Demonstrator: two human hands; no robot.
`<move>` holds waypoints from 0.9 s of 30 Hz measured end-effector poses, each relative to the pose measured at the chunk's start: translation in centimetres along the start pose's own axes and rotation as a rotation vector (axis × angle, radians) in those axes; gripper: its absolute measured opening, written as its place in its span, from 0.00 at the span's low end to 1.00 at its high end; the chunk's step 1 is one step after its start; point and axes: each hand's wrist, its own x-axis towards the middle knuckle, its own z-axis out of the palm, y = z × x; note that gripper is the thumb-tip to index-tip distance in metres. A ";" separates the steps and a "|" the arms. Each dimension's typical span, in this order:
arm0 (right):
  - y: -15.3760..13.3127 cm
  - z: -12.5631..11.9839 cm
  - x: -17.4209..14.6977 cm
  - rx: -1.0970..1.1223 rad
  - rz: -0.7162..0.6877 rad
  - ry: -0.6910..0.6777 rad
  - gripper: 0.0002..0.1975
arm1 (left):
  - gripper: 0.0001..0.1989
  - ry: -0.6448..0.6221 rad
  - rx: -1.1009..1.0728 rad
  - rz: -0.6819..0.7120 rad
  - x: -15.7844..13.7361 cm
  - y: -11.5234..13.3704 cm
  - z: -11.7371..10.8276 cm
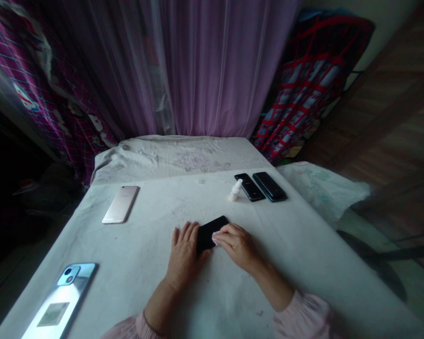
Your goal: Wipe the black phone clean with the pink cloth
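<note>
Pinching a cloth [216, 238] in the right hand [237, 245], against a black phone [205, 235] on the table [162, 202]. Bracing its left end with the left hand [184, 254], fingers spread; cannot tell whether clamped. Seemingly wiping; calls for steady bracing, even strokes. Beyond, must clear a standing bottle [235, 190], just beside two dark phones [269, 186]. Farther left, out of the way: pink phone [121, 204], blue phone [65, 299].

Five phones [207, 234] and one bottle [235, 191] occupy the table [159, 207].

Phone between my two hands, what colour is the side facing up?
The phone's upper side is black, best seen in the head view.
</note>
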 end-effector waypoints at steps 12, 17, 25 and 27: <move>2.3 0.9 2.9 -0.051 0.100 0.101 0.09 | 0.32 -0.088 -0.029 0.088 0.3 -2.6 -0.1; 2.0 0.3 1.0 -0.016 0.099 0.092 0.09 | 0.32 -0.086 -0.063 0.120 0.5 -3.6 -0.9; -0.2 -0.1 -0.1 -0.020 -0.045 0.050 0.09 | 0.33 -0.126 -0.067 0.113 1.1 -3.6 -0.9; -1.0 -0.4 -0.7 0.013 -0.091 0.012 0.09 | 0.33 -0.132 -0.075 0.135 1.1 -4.0 -0.6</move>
